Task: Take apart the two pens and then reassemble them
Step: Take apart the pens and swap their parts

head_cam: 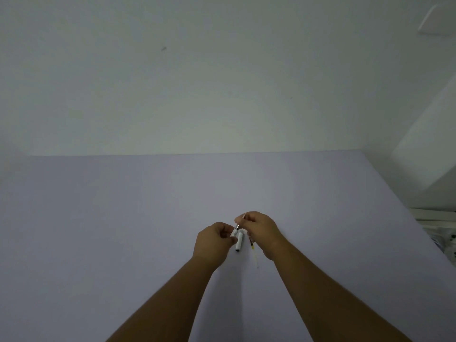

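Note:
Both hands meet over the middle of the pale lilac table (123, 218). My left hand (213, 243) pinches a white pen barrel (239, 241) whose dark end points toward me. My right hand (262, 230) has its fingers closed around a thin metal-tipped piece (237, 227) at the barrel's far end. A thin clear refill (254, 253) with a dark and yellow section lies on the table beside my right hand, partly hidden under it. Other pen parts are too small or hidden to tell.
A plain white wall (222, 82) rises behind the table's far edge. At the right stands a white block-like unit (429, 154), with a white rack and patterned items (441, 233) below it past the table's right edge.

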The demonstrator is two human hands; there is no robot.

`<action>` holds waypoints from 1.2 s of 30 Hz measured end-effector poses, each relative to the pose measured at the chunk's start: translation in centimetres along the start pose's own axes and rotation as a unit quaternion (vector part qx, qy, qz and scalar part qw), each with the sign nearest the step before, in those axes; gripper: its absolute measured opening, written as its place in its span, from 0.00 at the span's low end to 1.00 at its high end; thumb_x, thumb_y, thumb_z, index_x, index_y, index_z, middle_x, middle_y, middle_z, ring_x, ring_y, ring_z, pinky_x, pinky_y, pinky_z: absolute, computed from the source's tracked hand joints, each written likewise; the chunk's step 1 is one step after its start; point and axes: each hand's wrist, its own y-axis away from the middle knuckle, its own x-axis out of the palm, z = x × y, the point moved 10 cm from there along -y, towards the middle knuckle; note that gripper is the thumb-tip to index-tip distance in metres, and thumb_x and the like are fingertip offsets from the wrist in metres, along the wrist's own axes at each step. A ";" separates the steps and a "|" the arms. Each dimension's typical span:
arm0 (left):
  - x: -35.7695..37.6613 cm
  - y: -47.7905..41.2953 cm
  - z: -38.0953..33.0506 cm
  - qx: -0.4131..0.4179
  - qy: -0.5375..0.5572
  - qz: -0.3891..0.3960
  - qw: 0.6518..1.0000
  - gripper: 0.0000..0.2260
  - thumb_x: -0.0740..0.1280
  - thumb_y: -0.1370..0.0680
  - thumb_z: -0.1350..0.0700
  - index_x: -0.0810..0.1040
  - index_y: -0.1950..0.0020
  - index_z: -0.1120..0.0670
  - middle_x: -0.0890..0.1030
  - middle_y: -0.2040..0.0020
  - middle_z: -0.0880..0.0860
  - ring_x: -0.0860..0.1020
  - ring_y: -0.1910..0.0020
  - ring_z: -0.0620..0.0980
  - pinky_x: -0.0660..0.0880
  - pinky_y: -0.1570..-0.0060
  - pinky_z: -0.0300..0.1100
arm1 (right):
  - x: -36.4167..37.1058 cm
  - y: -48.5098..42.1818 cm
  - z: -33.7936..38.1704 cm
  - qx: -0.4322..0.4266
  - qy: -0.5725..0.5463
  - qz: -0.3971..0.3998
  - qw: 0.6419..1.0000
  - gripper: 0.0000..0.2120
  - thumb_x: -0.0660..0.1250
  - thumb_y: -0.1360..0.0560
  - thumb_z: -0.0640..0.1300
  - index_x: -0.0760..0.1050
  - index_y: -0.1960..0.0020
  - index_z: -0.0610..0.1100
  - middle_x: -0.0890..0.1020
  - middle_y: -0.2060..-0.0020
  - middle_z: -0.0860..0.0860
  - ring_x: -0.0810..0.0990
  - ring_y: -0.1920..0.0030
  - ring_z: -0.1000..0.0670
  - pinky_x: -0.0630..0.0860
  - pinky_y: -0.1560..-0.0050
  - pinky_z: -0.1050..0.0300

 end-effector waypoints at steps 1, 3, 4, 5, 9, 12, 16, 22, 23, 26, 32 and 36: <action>0.0 0.1 -0.3 0.006 -0.010 0.000 1.000 0.05 0.71 0.28 0.57 0.78 0.56 0.47 0.77 0.64 0.42 0.75 0.64 0.39 0.69 0.67 0.32 | -0.3 0.0 0.0 0.001 0.027 -0.010 1.000 0.14 0.70 0.29 0.53 0.72 0.68 0.47 0.75 0.68 0.52 0.71 0.67 0.52 0.69 0.62 0.57; 0.1 0.2 -0.7 0.015 -0.018 -0.002 1.000 0.05 0.70 0.28 0.56 0.77 0.56 0.47 0.77 0.64 0.41 0.75 0.64 0.38 0.67 0.67 0.31 | -0.6 0.3 0.1 0.013 0.048 -0.020 0.999 0.20 0.71 0.31 0.57 0.67 0.69 0.45 0.71 0.71 0.50 0.68 0.69 0.51 0.67 0.64 0.56; 0.1 0.3 -0.9 0.016 -0.017 -0.003 1.000 0.05 0.70 0.27 0.56 0.77 0.56 0.47 0.76 0.64 0.40 0.74 0.64 0.38 0.67 0.67 0.30 | -0.4 0.4 0.2 0.013 0.033 -0.011 0.999 0.18 0.70 0.31 0.57 0.69 0.67 0.45 0.72 0.69 0.49 0.69 0.67 0.51 0.68 0.62 0.56; 0.1 0.3 -0.9 0.014 -0.016 -0.005 1.000 0.05 0.70 0.27 0.56 0.77 0.56 0.47 0.76 0.64 0.40 0.74 0.64 0.38 0.67 0.67 0.30 | -0.3 0.5 0.2 0.012 0.002 0.003 1.000 0.15 0.69 0.29 0.55 0.72 0.65 0.45 0.76 0.65 0.49 0.71 0.64 0.50 0.69 0.61 0.56; -0.2 0.4 -1.6 0.020 -0.038 -0.014 0.999 0.06 0.70 0.27 0.56 0.79 0.50 0.51 0.77 0.61 0.42 0.75 0.62 0.40 0.67 0.65 0.29 | -0.3 0.7 0.9 -0.001 -0.005 0.020 1.000 0.08 0.69 0.28 0.49 0.76 0.64 0.49 0.79 0.64 0.51 0.74 0.64 0.52 0.70 0.61 0.56; -0.2 0.6 -1.9 0.028 -0.052 -0.016 0.998 0.07 0.70 0.27 0.56 0.79 0.49 0.51 0.77 0.60 0.43 0.75 0.61 0.41 0.66 0.66 0.27 | -0.6 0.9 0.9 0.014 0.034 0.006 0.999 0.15 0.70 0.30 0.55 0.71 0.68 0.48 0.75 0.68 0.52 0.71 0.67 0.52 0.68 0.63 0.58; -0.5 0.4 -2.0 0.025 -0.051 -0.019 0.998 0.06 0.71 0.27 0.56 0.79 0.51 0.51 0.78 0.60 0.44 0.75 0.62 0.40 0.66 0.66 0.27 | -0.3 1.1 1.3 0.002 -0.027 0.044 0.999 0.04 0.67 0.27 0.47 0.79 0.60 0.51 0.81 0.60 0.54 0.76 0.58 0.55 0.70 0.60 0.60; -0.6 0.4 -2.4 0.036 -0.064 -0.020 0.997 0.07 0.71 0.28 0.55 0.80 0.51 0.51 0.78 0.60 0.43 0.77 0.60 0.41 0.66 0.66 0.28 | -0.4 1.2 1.2 0.020 -0.009 0.040 0.999 0.07 0.68 0.28 0.54 0.77 0.60 0.51 0.80 0.58 0.52 0.75 0.59 0.55 0.70 0.61 0.60; -0.8 0.4 -2.4 0.037 -0.067 -0.024 0.997 0.07 0.71 0.28 0.55 0.80 0.51 0.50 0.78 0.61 0.43 0.76 0.62 0.38 0.66 0.67 0.28 | -0.3 1.2 1.4 0.013 -0.029 0.051 0.998 0.04 0.68 0.27 0.51 0.79 0.59 0.52 0.81 0.56 0.53 0.76 0.57 0.54 0.70 0.59 0.60; -0.8 0.2 -2.8 0.049 -0.082 -0.025 0.995 0.07 0.71 0.28 0.55 0.79 0.51 0.50 0.77 0.61 0.42 0.74 0.64 0.38 0.66 0.67 0.28 | -0.9 0.9 1.4 0.012 0.026 0.018 0.999 0.11 0.69 0.29 0.53 0.75 0.64 0.47 0.79 0.62 0.52 0.75 0.61 0.52 0.70 0.60 0.58; -0.9 -0.1 -2.7 0.039 -0.066 -0.028 0.997 0.06 0.71 0.28 0.55 0.79 0.52 0.50 0.77 0.62 0.41 0.75 0.65 0.37 0.67 0.67 0.29 | -0.3 1.0 1.6 0.001 -0.036 0.048 0.998 0.03 0.68 0.27 0.49 0.79 0.59 0.52 0.81 0.56 0.56 0.77 0.52 0.54 0.70 0.57 0.60; -0.7 0.1 -2.7 0.054 -0.089 -0.027 0.994 0.07 0.71 0.28 0.55 0.80 0.50 0.51 0.79 0.58 0.44 0.75 0.62 0.40 0.66 0.66 0.27 | -0.8 0.8 1.0 0.030 0.041 0.011 0.999 0.14 0.70 0.30 0.57 0.73 0.65 0.48 0.76 0.65 0.52 0.73 0.63 0.53 0.70 0.60 0.58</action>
